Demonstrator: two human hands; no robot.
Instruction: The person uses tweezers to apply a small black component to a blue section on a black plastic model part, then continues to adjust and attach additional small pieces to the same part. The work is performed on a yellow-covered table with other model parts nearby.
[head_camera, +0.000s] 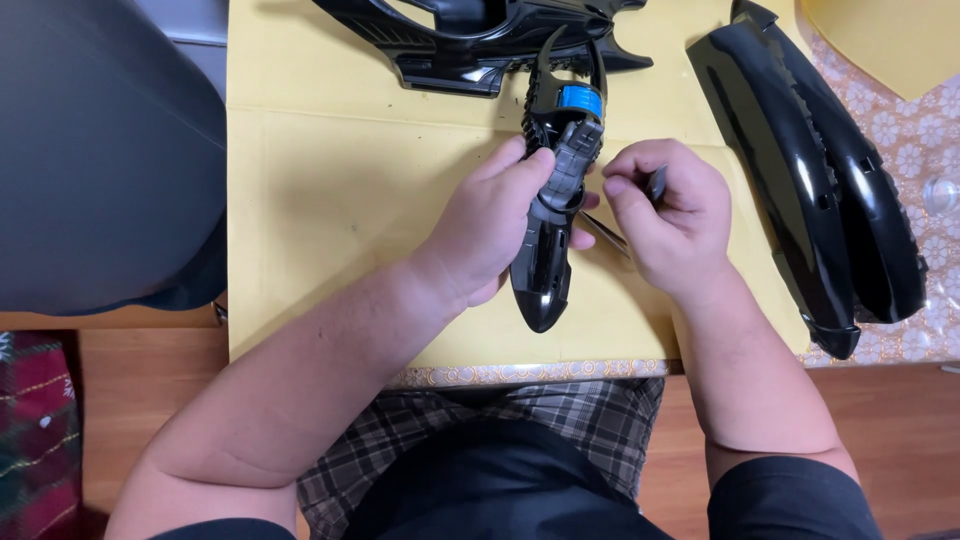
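Black glossy plastic makes up the long model part (548, 215) that the left hand (490, 225) holds near the front edge of the counter (330, 180); the fingers are closed around its middle, with the thumb on top, and the rounded dark tip points toward the person; at the far end of this part there is a small blue piece (580, 100) and two curved black prongs; a grey ribbed section lies under the thumb. The right hand (668, 215) is closed as well; it pinches a thin tool, a small screwdriver (612, 236) as it seems, whose metal shaft reaches to the side of the model part, just beside the left fingers; I cannot tell if the tip touches the plastic.

A yellow sheet covers most of the counter; under it, at the right edge and the front edge, a patterned tablecloth (900, 130) shows. At the right side of the counter lies a large curved black shell (810, 170), well apart from the hands; at the far edge, in the middle, lies another black frame piece (470, 40) with openings. A dark rounded chair back (100, 150) stands beyond the left edge of the counter; below, the plaid shorts (520, 430) of the person are visible.
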